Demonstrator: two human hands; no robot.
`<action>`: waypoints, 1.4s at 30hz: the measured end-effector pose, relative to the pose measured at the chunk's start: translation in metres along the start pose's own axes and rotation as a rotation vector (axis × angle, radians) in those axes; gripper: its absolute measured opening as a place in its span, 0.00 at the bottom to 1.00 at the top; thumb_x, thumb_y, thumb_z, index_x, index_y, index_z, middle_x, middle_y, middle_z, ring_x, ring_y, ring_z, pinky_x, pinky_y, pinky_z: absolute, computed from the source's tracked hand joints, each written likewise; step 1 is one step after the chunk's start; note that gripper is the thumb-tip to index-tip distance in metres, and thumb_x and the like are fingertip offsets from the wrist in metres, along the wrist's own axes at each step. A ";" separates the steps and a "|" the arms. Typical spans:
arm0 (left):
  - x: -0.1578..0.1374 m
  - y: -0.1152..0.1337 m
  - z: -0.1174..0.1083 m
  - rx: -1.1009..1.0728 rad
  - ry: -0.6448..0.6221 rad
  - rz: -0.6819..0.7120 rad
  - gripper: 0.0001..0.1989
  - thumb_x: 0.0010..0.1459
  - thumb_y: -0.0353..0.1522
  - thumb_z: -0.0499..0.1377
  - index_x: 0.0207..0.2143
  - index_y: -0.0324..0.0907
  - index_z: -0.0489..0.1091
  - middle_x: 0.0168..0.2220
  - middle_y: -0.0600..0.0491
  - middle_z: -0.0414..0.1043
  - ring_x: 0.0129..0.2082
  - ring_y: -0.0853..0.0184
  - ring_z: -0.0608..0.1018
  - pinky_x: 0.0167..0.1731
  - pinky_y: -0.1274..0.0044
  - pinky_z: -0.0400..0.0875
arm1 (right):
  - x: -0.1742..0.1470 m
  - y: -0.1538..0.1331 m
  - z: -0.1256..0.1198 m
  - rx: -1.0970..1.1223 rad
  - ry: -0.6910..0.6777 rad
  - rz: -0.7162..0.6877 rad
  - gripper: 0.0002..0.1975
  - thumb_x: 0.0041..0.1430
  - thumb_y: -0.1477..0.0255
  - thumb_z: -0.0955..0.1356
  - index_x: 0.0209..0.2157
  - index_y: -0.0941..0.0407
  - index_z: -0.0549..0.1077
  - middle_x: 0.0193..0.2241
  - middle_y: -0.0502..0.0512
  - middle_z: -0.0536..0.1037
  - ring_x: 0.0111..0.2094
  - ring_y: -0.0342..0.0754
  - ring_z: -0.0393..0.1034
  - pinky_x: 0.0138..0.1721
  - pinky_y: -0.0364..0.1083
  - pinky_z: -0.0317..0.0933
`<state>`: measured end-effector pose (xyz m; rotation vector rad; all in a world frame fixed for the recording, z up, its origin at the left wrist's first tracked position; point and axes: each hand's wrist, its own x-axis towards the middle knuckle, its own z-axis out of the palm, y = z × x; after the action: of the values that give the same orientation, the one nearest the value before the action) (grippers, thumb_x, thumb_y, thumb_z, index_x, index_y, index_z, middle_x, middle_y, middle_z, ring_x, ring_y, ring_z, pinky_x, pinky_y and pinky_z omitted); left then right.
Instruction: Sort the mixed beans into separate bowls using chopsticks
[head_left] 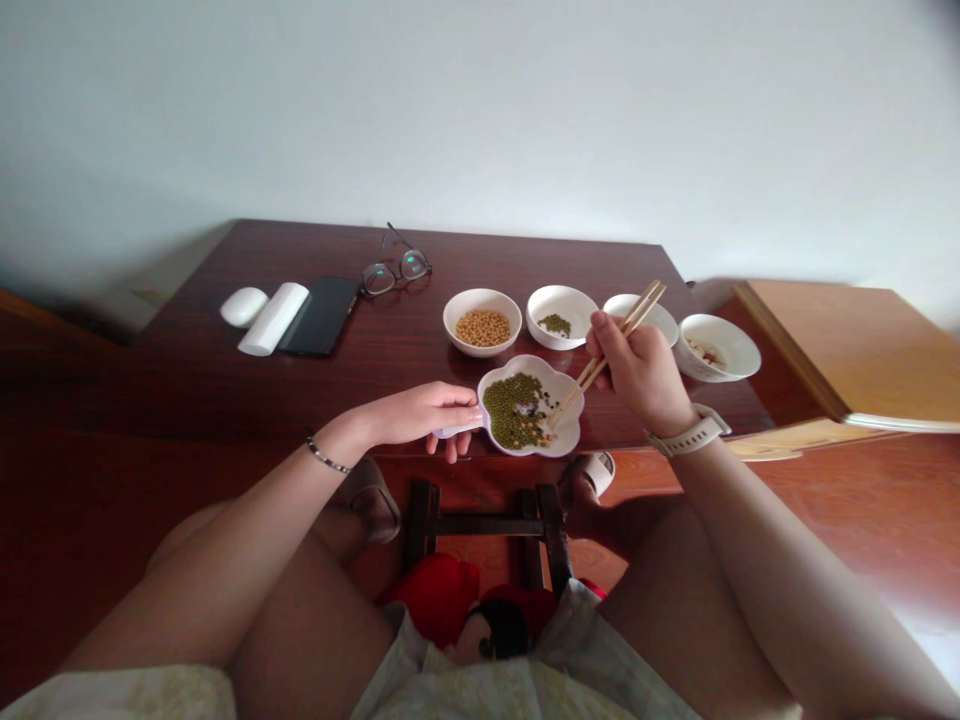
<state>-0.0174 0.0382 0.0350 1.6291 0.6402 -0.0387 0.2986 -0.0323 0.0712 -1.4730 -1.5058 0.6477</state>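
Observation:
My left hand (448,412) is closed on the handle of a white flower-shaped dish (568,437) with a lilac rim, at the table's near edge. Green mung beans (508,405) fill its left part, with a few dark and orange-tan pieces among them. In my right hand (637,358) is a pair of wooden chopsticks (597,366), their tips down inside the dish on its right side. Whether the tips pinch anything is too small to tell. Behind the dish stand a white bowl of soybeans (482,328) and a white bowl (543,300) with some mung beans.
Right of these are a third white bowl (660,318), partly behind my hand, and another bowl (739,350) with pale and reddish pieces. Glasses (395,272), a black tablet-like object (322,318), a white cylinder (274,318) and a rounded white case (244,306) lie left. A wooden cabinet (862,345) stands right.

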 end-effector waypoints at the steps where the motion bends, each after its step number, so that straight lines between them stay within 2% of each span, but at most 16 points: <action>1: 0.000 0.000 0.000 -0.002 0.000 0.000 0.20 0.76 0.51 0.58 0.43 0.43 0.73 0.38 0.48 0.84 0.33 0.63 0.86 0.24 0.79 0.72 | 0.000 0.000 0.000 0.000 -0.001 -0.001 0.31 0.77 0.43 0.63 0.27 0.52 0.68 0.13 0.48 0.69 0.16 0.43 0.64 0.20 0.45 0.54; 12: 0.000 0.000 0.000 0.004 -0.003 0.001 0.20 0.76 0.51 0.58 0.42 0.43 0.73 0.37 0.48 0.84 0.34 0.63 0.86 0.24 0.79 0.72 | 0.002 0.004 -0.001 0.034 0.094 0.024 0.32 0.75 0.42 0.64 0.27 0.52 0.72 0.14 0.49 0.71 0.15 0.43 0.64 0.19 0.44 0.53; 20: 0.000 0.000 0.000 -0.002 0.001 0.002 0.20 0.76 0.50 0.58 0.42 0.43 0.73 0.37 0.48 0.84 0.33 0.64 0.87 0.24 0.79 0.71 | 0.002 0.005 -0.003 0.010 0.074 0.035 0.31 0.76 0.42 0.64 0.29 0.52 0.71 0.14 0.48 0.70 0.15 0.43 0.64 0.19 0.45 0.52; 27: 0.000 0.001 0.001 0.001 0.003 -0.005 0.20 0.76 0.50 0.58 0.42 0.42 0.73 0.37 0.48 0.84 0.33 0.63 0.86 0.24 0.79 0.72 | 0.003 0.004 -0.013 0.077 0.075 0.081 0.29 0.76 0.44 0.65 0.29 0.52 0.71 0.13 0.47 0.68 0.15 0.42 0.62 0.18 0.44 0.50; 42: 0.000 0.000 0.000 -0.005 0.008 -0.006 0.22 0.74 0.52 0.59 0.42 0.43 0.74 0.37 0.47 0.85 0.33 0.62 0.86 0.24 0.78 0.72 | 0.001 0.004 -0.008 0.063 0.069 0.052 0.32 0.73 0.40 0.66 0.27 0.52 0.72 0.13 0.49 0.70 0.14 0.43 0.62 0.17 0.44 0.50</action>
<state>-0.0174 0.0382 0.0346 1.6230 0.6509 -0.0355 0.3075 -0.0321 0.0717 -1.4760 -1.3859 0.6628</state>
